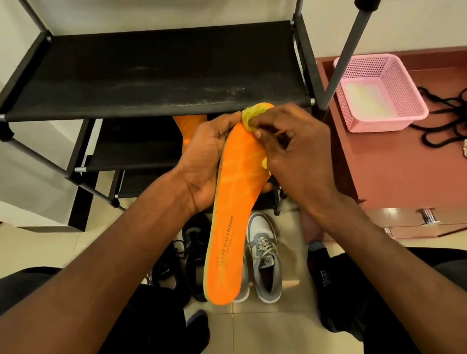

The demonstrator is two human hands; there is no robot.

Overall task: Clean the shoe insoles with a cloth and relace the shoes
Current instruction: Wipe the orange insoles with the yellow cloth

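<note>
Wiping toe end of orange insole [234,203], centre frame | your left hand [206,162] grips its edge from beneath | right hand [293,148] pinches yellow cloth [254,114] against it | likely light, bendy foam: support mid-length, press gently.

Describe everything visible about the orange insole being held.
The orange insole is long and foam-like, with paler streaks across the forefoot, a tan edge and dark "cushion" print near the heel. It is held above the shoes, toe away from the person and heel nearest. The left hand grips its left edge; the right hand presses a yellow cloth on the toe.
</note>
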